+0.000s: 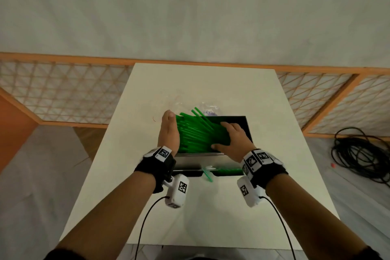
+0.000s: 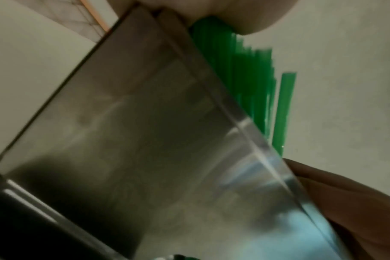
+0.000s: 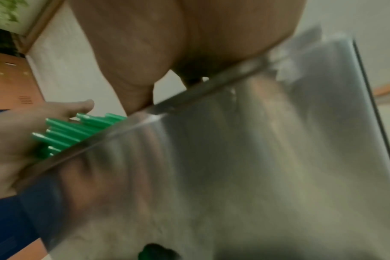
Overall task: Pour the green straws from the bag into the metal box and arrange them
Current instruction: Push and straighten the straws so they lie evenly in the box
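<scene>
**Straws mostly in, tidying under way**

While I am leaning over the table, one stray straw is lying nearest me, on the tabletop just outside the box's near wall, so that one is still waiting to be picked up.

Just beyond it, the box is sitting in the middle of the table, and I am working inside it with both hands. My left hand is standing on edge with its fingers straight and together, pressing flat against the left ends of the straws. My right hand is spreading flat over the right part of the bundle, fingers relaxed and thumb alongside, pushing down and gripping nothing.

Most of the straws are already in the box, so I am judging the pouring as done. They are not yet lying parallel: the ends are looking uneven in the wrist views, and a few are angling up over the far left corner. The right part of the box is showing dark and bare.

Farthest from me, the bag is lying crumpled on the table just behind the box; whether any straws are remaining in it I cannot tell.
</scene>
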The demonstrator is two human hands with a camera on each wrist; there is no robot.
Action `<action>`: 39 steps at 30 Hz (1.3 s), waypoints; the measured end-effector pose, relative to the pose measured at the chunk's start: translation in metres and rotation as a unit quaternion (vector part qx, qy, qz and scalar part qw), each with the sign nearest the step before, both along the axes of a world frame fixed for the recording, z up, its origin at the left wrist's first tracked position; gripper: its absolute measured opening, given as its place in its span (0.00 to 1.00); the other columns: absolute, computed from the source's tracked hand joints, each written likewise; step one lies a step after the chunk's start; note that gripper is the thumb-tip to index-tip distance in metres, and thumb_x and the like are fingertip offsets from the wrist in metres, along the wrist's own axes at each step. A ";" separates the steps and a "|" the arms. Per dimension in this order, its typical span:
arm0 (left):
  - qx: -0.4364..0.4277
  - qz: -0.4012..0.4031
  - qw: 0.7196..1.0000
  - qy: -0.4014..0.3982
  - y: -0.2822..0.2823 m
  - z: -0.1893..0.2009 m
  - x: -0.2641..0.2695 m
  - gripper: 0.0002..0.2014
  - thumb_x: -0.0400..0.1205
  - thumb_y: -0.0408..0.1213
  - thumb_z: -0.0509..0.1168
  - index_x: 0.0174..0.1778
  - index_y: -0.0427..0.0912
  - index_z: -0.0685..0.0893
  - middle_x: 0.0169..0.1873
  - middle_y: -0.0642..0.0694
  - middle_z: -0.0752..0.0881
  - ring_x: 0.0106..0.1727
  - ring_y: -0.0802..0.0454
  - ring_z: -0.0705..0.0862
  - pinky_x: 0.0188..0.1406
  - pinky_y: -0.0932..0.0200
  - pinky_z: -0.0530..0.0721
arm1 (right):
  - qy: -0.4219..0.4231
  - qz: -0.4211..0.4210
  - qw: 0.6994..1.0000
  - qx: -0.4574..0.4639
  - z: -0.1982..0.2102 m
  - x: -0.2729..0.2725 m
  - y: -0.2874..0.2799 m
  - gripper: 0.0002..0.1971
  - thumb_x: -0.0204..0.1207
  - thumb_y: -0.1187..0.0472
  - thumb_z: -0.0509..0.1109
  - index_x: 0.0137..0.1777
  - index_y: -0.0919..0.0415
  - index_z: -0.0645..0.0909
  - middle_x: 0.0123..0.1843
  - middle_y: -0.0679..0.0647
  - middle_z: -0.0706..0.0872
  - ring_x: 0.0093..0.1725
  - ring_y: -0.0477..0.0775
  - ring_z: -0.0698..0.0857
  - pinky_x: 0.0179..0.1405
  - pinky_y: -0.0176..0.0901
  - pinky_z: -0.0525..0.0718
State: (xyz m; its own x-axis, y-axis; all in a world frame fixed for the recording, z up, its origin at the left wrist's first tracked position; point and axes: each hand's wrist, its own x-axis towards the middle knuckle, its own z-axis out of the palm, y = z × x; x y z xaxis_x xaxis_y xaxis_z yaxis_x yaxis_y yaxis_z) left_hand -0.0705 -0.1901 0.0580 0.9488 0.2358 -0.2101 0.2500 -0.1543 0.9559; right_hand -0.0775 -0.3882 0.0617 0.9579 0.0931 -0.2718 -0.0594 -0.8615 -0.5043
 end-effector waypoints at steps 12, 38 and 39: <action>0.414 -0.147 0.864 -0.245 -0.001 0.029 -0.009 0.44 0.76 0.67 0.55 0.81 0.42 0.56 0.83 0.44 0.54 0.85 0.46 0.48 0.82 0.43 0.49 | 0.023 0.088 0.996 -0.010 -0.013 0.009 0.000 0.39 0.73 0.44 0.70 0.82 0.47 0.56 0.83 0.51 0.59 0.82 0.57 0.60 0.78 0.63 0.64; 0.686 -0.432 0.582 -0.066 -0.029 0.022 0.022 0.58 0.58 0.75 0.66 0.80 0.46 0.58 0.78 0.42 0.63 0.77 0.41 0.62 0.74 0.38 0.63 | 0.052 0.267 0.944 -0.186 -0.068 -0.077 -0.025 0.22 0.83 0.55 0.56 0.77 0.57 0.67 0.70 0.58 0.79 0.67 0.63 0.79 0.63 0.53 0.79; 0.686 -0.432 0.582 -0.063 -0.030 0.023 0.022 0.58 0.58 0.74 0.66 0.81 0.46 0.58 0.78 0.42 0.63 0.77 0.41 0.62 0.74 0.38 0.63 | 0.060 0.260 0.944 -0.193 -0.071 -0.079 -0.019 0.24 0.84 0.54 0.55 0.79 0.57 0.63 0.69 0.60 0.80 0.65 0.65 0.80 0.61 0.54 0.80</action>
State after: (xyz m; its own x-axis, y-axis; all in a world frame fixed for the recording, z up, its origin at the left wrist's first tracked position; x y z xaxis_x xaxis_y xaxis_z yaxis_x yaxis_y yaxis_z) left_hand -0.0483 -0.2196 0.0811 0.8251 -0.4774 -0.3021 -0.5467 -0.8095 -0.2141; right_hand -0.1565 -0.4071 -0.0095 0.7697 0.4143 -0.4858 0.3861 -0.9080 -0.1627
